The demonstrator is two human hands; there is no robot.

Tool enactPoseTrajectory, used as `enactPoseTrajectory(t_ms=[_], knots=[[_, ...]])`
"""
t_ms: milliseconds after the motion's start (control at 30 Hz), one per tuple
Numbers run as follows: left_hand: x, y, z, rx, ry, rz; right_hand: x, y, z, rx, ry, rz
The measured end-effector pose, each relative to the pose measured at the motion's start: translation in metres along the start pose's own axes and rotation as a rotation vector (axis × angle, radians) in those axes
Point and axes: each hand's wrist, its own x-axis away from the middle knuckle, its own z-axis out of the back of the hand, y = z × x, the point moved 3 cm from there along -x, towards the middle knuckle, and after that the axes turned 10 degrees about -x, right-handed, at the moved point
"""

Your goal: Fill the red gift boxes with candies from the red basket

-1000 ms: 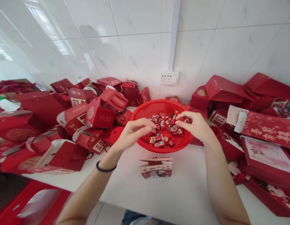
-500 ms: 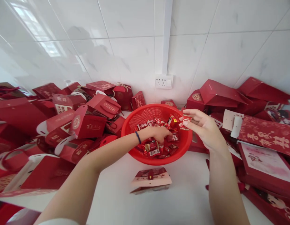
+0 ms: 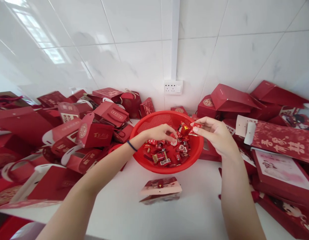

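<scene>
At red basket [image 3: 166, 170], left hand [image 3: 159, 132] arched, perhaps gripping, right hand [image 3: 214, 134] pinching sweet [image 3: 195, 128]

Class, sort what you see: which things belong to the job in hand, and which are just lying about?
In the job:
right hand, pinching a red wrapped candy
left hand, over the candies
red perforated plastic basket
probably the small paper gift box in front

Apparently just about:
left-hand heap of red gift boxes
right-hand heap of gift boxes
wall socket

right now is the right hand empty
No, the right hand pinches a small red packet between its fingers.
</scene>
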Motion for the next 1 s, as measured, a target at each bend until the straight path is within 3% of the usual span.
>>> enactPoseTrajectory(t_ms=[100,200,333,467,567,667,733,833,1000], knots=[[0.012,0.004,0.011,0.204,0.172,-0.044,0.001,0.002,-0.005,0.029,-0.058,-0.041],[0.015,0.014,0.013,0.324,0.237,-0.081,0.001,0.005,-0.014,0.13,-0.133,-0.053],[0.004,0.03,0.013,0.465,0.312,-0.106,0.002,0.007,-0.024,0.199,-0.204,-0.027],[-0.012,0.027,0.014,0.603,0.403,-0.104,0.004,0.002,-0.017,0.099,-0.137,-0.044],[-0.022,0.014,0.007,0.309,0.297,-0.071,0.005,-0.005,-0.004,0.074,-0.048,0.001],[-0.03,0.003,-0.014,-0.176,0.014,-0.065,0.006,-0.01,0.006,0.089,0.022,0.05],[-0.035,0.0,-0.031,-0.369,-0.13,-0.085,0.006,-0.011,0.009,0.114,0.04,0.061],[-0.043,0.0,-0.048,-0.595,-0.121,-0.076,0.007,-0.011,0.009,0.137,0.04,0.054],[-0.051,-0.001,-0.057,-0.816,-0.115,0.01,0.007,-0.011,0.006,0.152,0.038,0.044]])
